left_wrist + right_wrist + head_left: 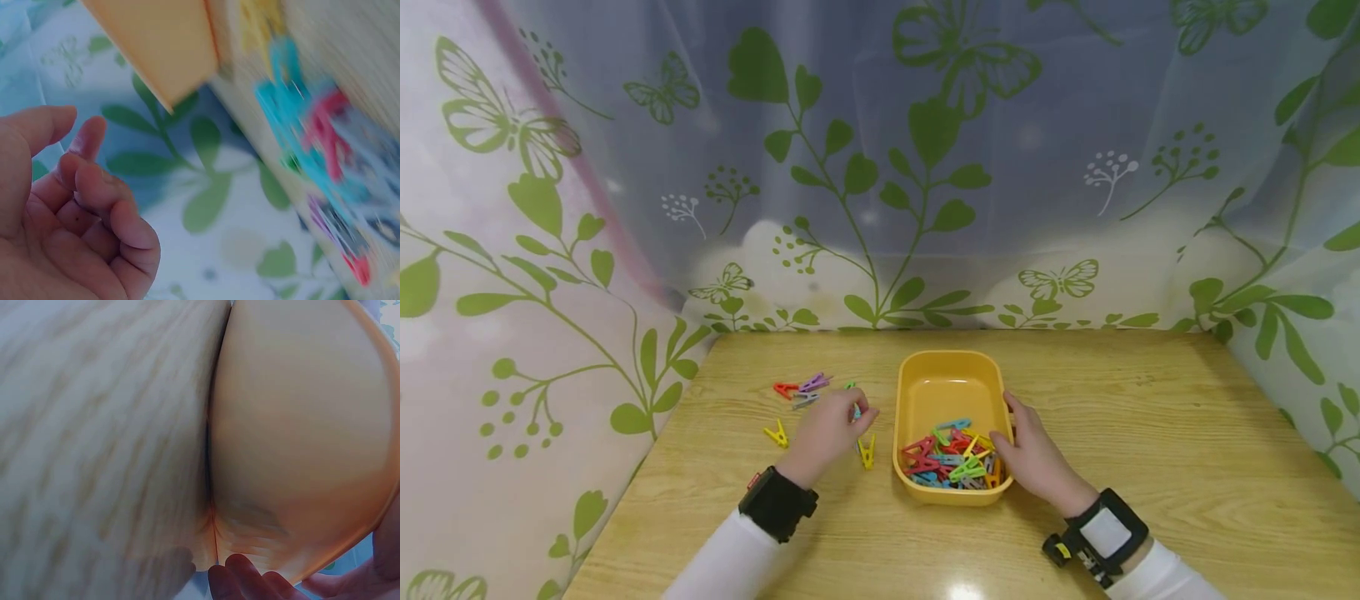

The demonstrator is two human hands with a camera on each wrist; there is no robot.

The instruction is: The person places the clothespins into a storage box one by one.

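Observation:
A yellow plastic basket [951, 364] stands on the table, with many colourful clothespins [966, 467] piled in its near half. My right hand [1037, 454] grips the basket's right side, thumb at the rim and fingers along the outer wall [300, 437]. Left of the basket, my left hand [827, 429] hovers over loose clothespins, its fingers loosely curled and holding nothing in the left wrist view. Around it lie a red clothespin [786, 389], a purple one [815, 382], a grey one [806, 400] and yellow ones [777, 432]. Blue clothespins [290, 119] are partly hidden by that hand in the head view.
The wooden table [1150, 400] extends on both sides of the basket. A curtain [880, 167] printed with leaves and butterflies hangs along its back and sides. Both wrists wear black camera straps [778, 504].

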